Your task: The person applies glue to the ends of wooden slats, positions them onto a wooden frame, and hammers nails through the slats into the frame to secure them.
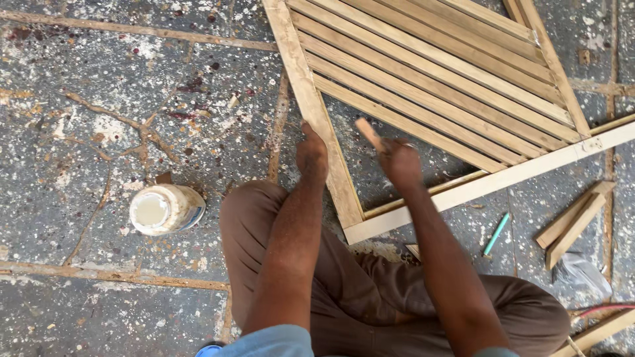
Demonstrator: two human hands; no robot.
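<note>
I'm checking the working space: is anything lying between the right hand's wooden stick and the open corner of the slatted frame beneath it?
Nothing visible. The right hand holds the wooden stick over bare floor inside the frame, below the lowest slat.

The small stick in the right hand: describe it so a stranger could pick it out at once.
Start at the big slatted wooden frame lying on the speckled floor. Near its lower corner the right hand grips a short pale wooden stick, which pokes up-left from the fist. Unlike the long fixed slats, it is loose, stubby and held.
</note>
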